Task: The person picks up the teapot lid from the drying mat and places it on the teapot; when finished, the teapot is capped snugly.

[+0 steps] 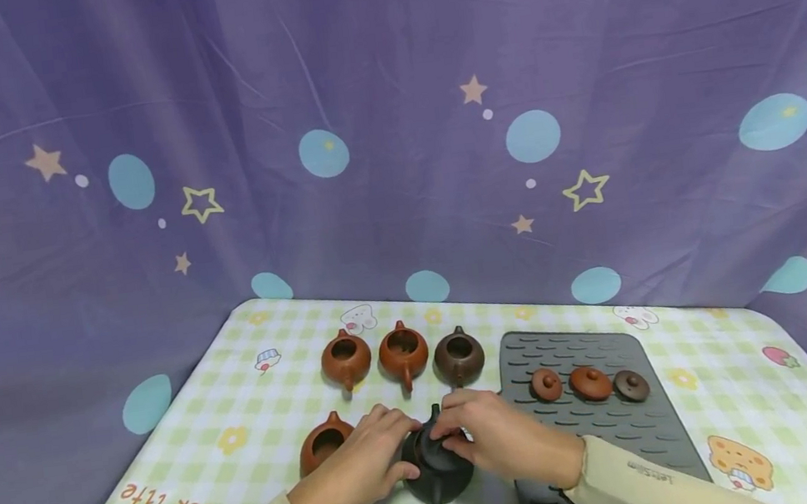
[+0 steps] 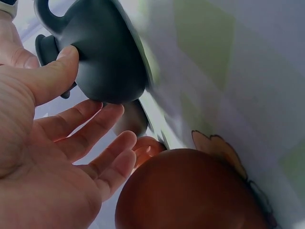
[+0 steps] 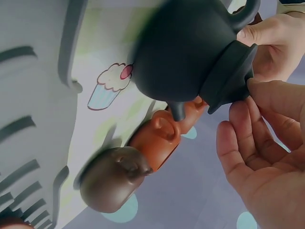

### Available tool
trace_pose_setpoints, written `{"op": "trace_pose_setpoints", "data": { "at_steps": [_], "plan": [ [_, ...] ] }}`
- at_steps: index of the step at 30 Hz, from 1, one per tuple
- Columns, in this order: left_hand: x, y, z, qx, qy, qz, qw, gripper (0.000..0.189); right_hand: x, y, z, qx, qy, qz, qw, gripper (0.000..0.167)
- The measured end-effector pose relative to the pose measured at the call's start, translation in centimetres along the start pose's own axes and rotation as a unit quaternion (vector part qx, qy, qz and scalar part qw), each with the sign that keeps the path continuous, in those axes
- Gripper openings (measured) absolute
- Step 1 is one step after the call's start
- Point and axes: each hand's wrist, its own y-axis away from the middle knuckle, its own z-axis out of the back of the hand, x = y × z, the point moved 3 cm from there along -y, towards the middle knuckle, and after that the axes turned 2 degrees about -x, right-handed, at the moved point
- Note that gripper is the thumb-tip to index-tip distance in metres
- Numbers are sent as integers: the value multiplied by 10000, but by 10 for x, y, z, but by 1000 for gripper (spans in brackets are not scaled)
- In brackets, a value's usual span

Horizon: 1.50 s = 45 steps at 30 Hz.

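Note:
A black teapot (image 1: 447,482) stands on the checked tablecloth, between both hands. My left hand (image 1: 358,469) holds its side; in the left wrist view the thumb presses the pot's body (image 2: 107,57), with fingertips against it lower down. With thumb and fingertips, my right hand (image 1: 505,434) pinches the knob of the black lid (image 3: 229,78). That lid is at the pot's mouth; whether it is fully seated I cannot tell. Close beside the left hand is a reddish-brown teapot (image 1: 310,458) with an open top, partly hidden by that hand.
Behind the hands stand three lidless teapots: a reddish one (image 1: 333,370), an orange-brown one (image 1: 392,361) and a dark brown one (image 1: 448,370). On the right, a grey ridged mat (image 1: 611,344) bears a small reddish lid (image 1: 547,386), a wider one (image 1: 592,384) and a dark brown lid (image 1: 632,386).

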Motion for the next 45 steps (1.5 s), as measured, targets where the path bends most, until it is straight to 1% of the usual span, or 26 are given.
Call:
{"op": "trace_pose_setpoints", "data": {
  "at_steps": [7,11,17,22,26,33,36,39,42,45],
  "plan": [
    [0,0,0,-58,-119,-68,9999,46,1,-5,-2,1,-69,59,10000,18],
    [0,0,0,-70,-151,-49,9998,46,0,-6,-4,-20,-28,104,9999,18],
    [-1,0,0,-38,-117,13,9999,45,-1,-7,-8,6,-28,76,10000,17],
    [-1,0,1,-36,-103,24,9999,45,-3,-7,-10,-24,-50,75,10000,17],
    [-1,0,1,-26,-108,22,9999,45,-4,-8,-13,25,-109,26,9999,16],
    [0,-1,1,18,-130,52,9999,46,-4,-7,-13,26,-137,-20,9999,16],
    [0,-1,1,39,-155,57,9999,46,-3,-4,-11,-11,-252,-22,9997,16],
    [-1,0,3,31,-187,55,9998,47,-4,1,-6,-145,-364,-33,9992,15],
    [-2,2,10,-29,-247,53,9997,49,-6,9,2,-334,-345,-41,9988,15],
    [-2,6,20,-180,-273,32,9995,50,-9,21,12,-541,-168,-29,9984,17]
  ]
}}
